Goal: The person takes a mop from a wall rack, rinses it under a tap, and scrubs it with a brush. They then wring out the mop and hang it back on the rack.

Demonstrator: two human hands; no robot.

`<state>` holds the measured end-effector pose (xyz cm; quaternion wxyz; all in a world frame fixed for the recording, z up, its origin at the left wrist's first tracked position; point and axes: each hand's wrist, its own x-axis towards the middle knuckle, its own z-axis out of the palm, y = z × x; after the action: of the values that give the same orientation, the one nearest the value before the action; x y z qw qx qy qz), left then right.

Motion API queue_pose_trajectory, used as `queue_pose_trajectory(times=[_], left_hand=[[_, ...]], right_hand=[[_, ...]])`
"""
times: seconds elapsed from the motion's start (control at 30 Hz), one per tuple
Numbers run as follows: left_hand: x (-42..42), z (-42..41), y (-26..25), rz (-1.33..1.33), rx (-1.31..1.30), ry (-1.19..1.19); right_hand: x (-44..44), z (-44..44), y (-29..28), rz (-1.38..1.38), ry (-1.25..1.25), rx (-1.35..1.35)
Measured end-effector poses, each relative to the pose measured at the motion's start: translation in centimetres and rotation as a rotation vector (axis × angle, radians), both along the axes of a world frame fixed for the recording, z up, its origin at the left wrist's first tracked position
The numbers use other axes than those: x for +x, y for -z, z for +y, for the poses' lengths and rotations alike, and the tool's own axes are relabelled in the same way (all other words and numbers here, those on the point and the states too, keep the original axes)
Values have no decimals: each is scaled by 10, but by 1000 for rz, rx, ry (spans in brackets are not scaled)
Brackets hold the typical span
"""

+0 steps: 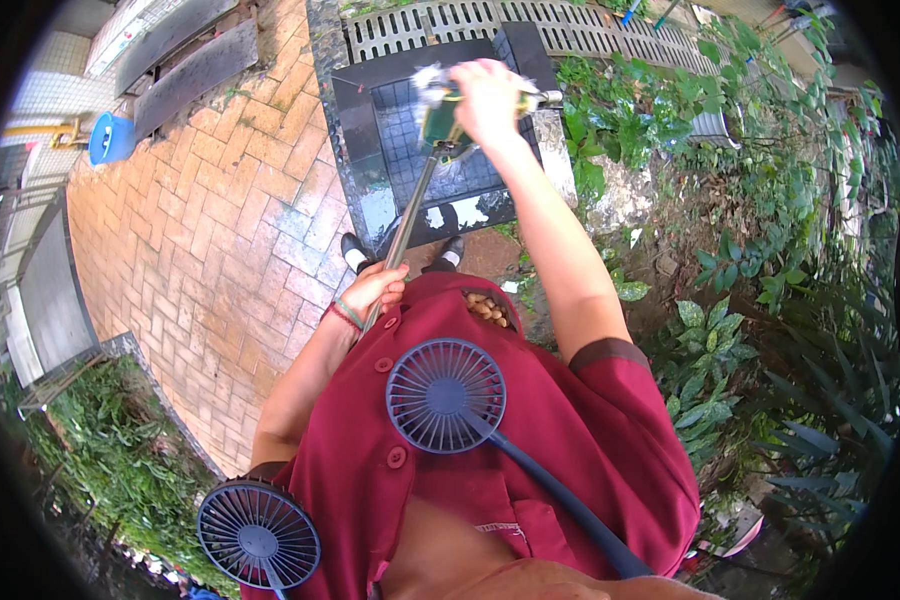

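Note:
My left hand (381, 289) is wrapped around the metal pole (414, 206) of a mop, low in front of my red shirt. The pole slants up to the mop's head (442, 116), which has a green plate and white fringe and hangs over a dark tiled basin (360, 135). Gripping the top of this head is my right hand (487, 97), slightly blurred, its fingertips partly hidden. A metal tap or pipe end (551, 97) sticks out just right of that hand. The basin's floor and rim look wet.
A slotted drain grating (427, 26) runs behind the basin. Leafy plants (630, 120) crowd its right side. Brick paving (217, 195) lies left, with a blue bucket (111, 139) and dark benches or slabs (195, 79) beyond. Two small fans (446, 395) hang before my chest.

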<state>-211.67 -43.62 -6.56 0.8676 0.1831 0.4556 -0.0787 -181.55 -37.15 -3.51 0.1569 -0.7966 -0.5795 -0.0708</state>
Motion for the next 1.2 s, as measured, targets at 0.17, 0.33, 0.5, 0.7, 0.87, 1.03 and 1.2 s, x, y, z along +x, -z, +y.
queue_pose_trajectory(times=[0.17,0.33,0.5,0.7,0.87,1.03,1.2], left_hand=[[-40,7,16,-64,-25,-50],[-69,-4,13,343,-37,-180],[-97,7,16,212,34,-18],[-40,60,28,274,168,421],[-25,70,143,473,556,734],[-27,93,141,634,594,831],[-44,121,101,494,444,804]], right_hand=[[-79,54,5,9,-577,54],[-198,64,45,130,-898,44],[-264,78,92,157,-907,179],[-252,86,82,589,-924,232],[-202,14,89,881,-533,204],[-115,-137,196,903,90,-449],[-100,-220,225,1323,512,-622]])
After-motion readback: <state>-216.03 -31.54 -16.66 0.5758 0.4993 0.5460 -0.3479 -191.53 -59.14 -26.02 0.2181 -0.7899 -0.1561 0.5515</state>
